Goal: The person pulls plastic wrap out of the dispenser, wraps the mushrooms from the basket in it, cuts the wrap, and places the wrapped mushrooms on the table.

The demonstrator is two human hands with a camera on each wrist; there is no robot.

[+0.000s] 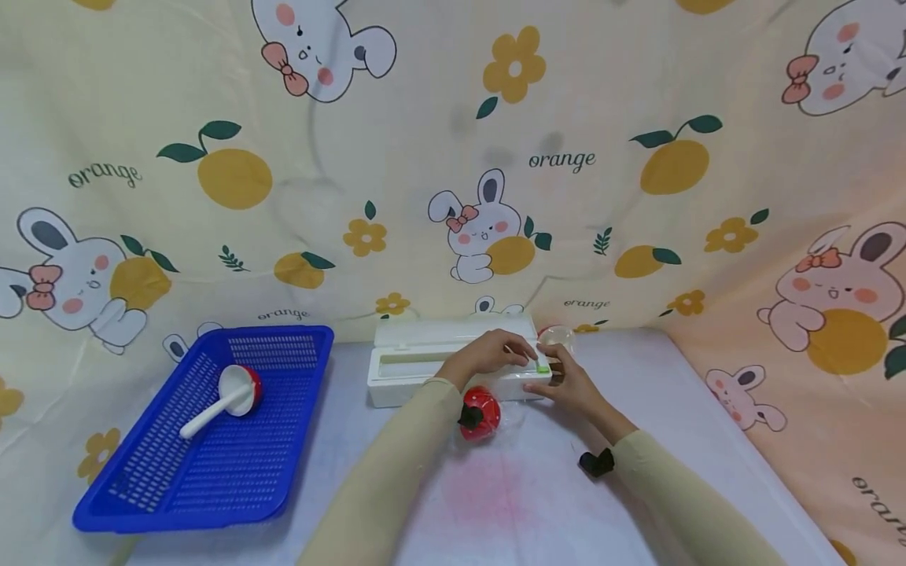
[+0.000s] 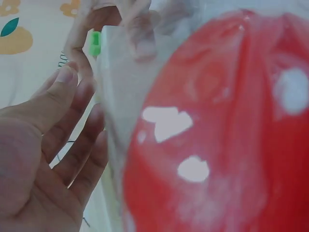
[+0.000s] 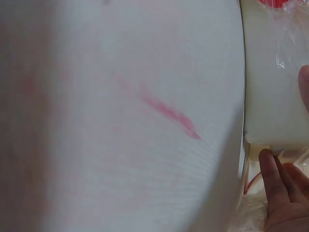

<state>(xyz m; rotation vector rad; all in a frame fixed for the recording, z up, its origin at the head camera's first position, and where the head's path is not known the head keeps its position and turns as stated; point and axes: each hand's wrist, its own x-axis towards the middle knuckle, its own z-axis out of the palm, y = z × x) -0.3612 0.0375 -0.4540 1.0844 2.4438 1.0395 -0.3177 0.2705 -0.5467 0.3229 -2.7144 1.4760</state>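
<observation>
A white cling film box with a raised lid stands near the back wall. My left hand hovers over its right half, fingers loosely bent and apart. At the box's right end, my right hand grips the corner, thumb against the front and a finger by the green slider. Clear film hangs over the front. Before the box is a red, white-spotted mushroom cap in clear film, filling much of the left wrist view. The right fingers show at the box end in the right wrist view.
A blue basket at left holds a toy mushroom with a red cap and white stalk. Another round red-and-white item is behind the box's right end. A pink stain marks the white tabletop. Patterned cloth hangs behind.
</observation>
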